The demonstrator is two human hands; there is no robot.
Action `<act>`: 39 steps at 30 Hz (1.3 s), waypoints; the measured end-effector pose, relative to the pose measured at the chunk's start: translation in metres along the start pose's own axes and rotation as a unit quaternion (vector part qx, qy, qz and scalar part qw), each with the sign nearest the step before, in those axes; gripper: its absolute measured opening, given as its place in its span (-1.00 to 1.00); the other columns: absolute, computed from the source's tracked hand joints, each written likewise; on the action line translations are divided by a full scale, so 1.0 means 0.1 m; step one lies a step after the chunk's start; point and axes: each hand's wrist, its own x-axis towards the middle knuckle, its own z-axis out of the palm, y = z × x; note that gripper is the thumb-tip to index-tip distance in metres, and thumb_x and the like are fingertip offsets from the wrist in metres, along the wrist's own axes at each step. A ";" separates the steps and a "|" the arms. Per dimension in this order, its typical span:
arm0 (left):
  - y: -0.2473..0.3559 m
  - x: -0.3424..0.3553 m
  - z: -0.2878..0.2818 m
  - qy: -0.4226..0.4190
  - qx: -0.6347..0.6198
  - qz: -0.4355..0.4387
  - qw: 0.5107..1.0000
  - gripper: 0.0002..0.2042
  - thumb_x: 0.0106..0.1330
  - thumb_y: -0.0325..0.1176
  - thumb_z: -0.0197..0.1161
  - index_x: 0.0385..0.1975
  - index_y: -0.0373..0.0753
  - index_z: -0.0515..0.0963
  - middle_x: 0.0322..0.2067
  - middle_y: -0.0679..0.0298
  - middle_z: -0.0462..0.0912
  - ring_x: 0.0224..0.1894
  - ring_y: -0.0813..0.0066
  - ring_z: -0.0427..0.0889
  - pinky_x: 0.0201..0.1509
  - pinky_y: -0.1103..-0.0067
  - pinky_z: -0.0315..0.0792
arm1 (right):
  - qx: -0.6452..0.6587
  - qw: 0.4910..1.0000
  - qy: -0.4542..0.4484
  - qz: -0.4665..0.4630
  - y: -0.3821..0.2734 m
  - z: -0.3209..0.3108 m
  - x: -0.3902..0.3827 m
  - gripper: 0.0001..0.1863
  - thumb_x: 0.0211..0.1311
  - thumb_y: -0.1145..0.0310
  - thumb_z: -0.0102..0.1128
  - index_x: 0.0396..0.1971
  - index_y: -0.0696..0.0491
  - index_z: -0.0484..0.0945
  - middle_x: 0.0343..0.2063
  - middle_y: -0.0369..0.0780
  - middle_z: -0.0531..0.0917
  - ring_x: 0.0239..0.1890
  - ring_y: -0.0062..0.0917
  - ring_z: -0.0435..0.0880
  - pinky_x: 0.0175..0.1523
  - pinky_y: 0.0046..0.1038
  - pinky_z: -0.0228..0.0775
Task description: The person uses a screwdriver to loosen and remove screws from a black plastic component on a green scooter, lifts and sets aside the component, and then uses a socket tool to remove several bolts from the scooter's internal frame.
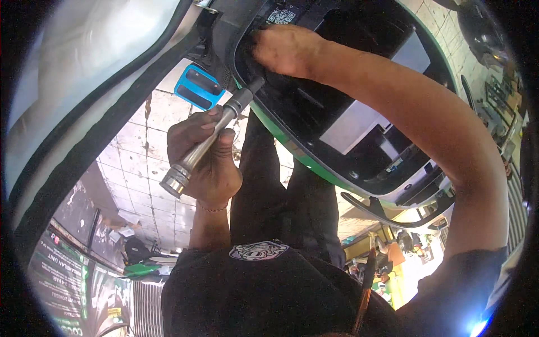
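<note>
silver tool (203, 147): slim metal rod with ribbed butt and dark tip, slanting up and to the right; the tip lies at the left edge of the black compartment (303, 106), contact uncertain.
left hand (218, 168): closed around the silver tool, thumb to one side, curled fingers to the other.
right hand (289, 50): reaches across the black compartment to its upper left part; fingers lost in shadow, so whether they grip anything cannot be told.
black compartment: green outer edge, pale patches (351, 129) within.
blue frame (182, 89): two dark insets, just beyond the tip.
floor (132, 140): white tiles, dark joints.
</note>
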 end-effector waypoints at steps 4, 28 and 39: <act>0.04 -0.04 -0.04 0.003 0.004 -0.013 1.000 -0.78 0.31 -0.45 0.31 -0.15 -0.32 0.43 -0.18 0.07 0.53 -0.10 0.23 0.66 -0.03 0.42 0.61 | 0.020 0.997 -0.045 0.059 -0.06 0.00 0.05 -0.83 0.09 0.36 0.13 -0.37 0.13 0.57 -0.33 -0.08 0.58 -0.20 -0.21 0.67 -0.12 -0.25 0.57; 0.01 -0.02 -0.05 -0.003 0.037 -0.003 0.999 -0.79 0.28 -0.40 0.37 -0.20 -0.27 0.49 -0.19 0.14 0.56 -0.08 0.27 0.64 0.00 0.43 0.55 | -0.009 0.990 -0.119 0.080 -0.05 -0.06 0.04 -0.79 0.14 0.39 0.07 -0.26 0.18 0.54 -0.32 -0.02 0.57 -0.22 -0.15 0.64 -0.11 -0.24 0.54; -0.01 -0.02 -0.03 -0.026 0.073 0.019 0.997 -0.78 0.25 -0.38 0.40 -0.20 -0.24 0.51 -0.18 0.16 0.59 -0.10 0.28 0.65 0.00 0.43 0.55 | -0.008 0.997 -0.058 0.043 0.00 -0.02 0.05 -0.76 0.17 0.39 0.10 -0.20 0.17 0.55 -0.31 -0.02 0.60 -0.21 -0.13 0.67 -0.12 -0.21 0.56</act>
